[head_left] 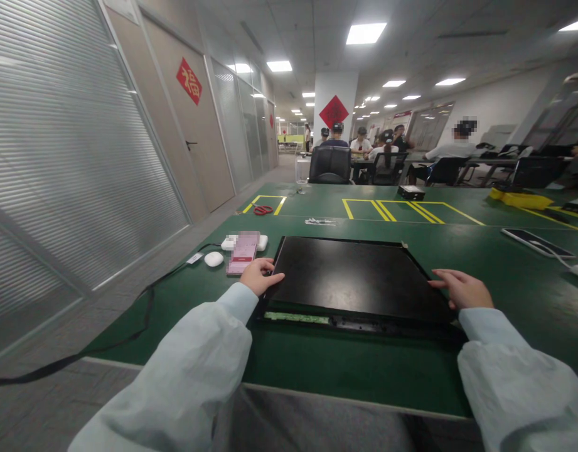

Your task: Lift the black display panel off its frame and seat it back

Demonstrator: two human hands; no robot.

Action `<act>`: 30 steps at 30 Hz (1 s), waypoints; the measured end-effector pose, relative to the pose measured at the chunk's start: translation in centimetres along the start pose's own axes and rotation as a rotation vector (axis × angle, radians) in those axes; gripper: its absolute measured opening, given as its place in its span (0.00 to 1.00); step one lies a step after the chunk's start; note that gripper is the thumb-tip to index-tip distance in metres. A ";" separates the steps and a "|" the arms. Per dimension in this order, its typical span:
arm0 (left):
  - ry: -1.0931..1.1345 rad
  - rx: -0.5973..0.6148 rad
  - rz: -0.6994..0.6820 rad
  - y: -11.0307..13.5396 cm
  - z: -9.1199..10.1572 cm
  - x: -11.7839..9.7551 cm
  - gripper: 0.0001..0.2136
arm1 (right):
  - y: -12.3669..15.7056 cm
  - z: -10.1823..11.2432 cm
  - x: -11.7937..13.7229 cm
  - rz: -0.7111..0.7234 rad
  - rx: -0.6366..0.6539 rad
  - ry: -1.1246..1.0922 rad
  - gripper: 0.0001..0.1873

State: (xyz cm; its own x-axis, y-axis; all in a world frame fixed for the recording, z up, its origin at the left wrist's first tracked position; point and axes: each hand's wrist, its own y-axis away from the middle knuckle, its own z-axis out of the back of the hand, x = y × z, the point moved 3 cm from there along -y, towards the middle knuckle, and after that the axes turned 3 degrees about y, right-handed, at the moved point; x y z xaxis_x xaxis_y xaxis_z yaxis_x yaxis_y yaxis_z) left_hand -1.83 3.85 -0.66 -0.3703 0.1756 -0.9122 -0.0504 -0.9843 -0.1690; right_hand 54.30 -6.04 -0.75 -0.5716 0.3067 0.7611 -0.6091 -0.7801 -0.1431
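Note:
A flat black display panel (345, 276) lies in front of me, with a dark frame around it. Along its near side runs a green circuit board strip (295, 318) beside a black bar (364, 325). My left hand (259, 276) grips the panel's left edge, thumb on the top face and fingers bent at the side. At the right edge, my right hand (465, 290) holds the side between fingers and thumb; part of that grip is hidden. A small light tab (404, 245) sits at the far right corner.
Left of the panel are a phone (243, 254), a white round object (214, 259) and a black strap (147, 301). Red scissors (263, 210), a small black box (411, 193), a yellow tool (519, 198) and another phone (537, 243) lie on the green table (354, 370). People sit beyond.

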 end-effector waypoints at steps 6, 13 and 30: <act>-0.068 -0.030 -0.052 0.2 -0.1 -0.4 0.19 | 0.5 0.5 1.1 -0.142 0.042 -0.071 0.24; -0.050 -0.060 -0.033 -0.1 -0.3 -0.3 0.13 | 0.3 0.5 0.9 -0.102 -0.006 -0.002 0.23; 0.101 -0.036 0.025 -0.4 -0.3 -0.7 0.18 | 0.7 0.6 1.4 -0.113 -0.010 -0.014 0.20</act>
State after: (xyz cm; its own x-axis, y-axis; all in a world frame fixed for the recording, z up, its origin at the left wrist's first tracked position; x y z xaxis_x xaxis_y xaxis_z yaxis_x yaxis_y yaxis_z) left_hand -1.29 4.13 -0.05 -0.2760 0.1537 -0.9488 -0.0080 -0.9875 -0.1576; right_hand 53.41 -6.50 0.60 -0.4912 0.3853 0.7812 -0.6748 -0.7354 -0.0616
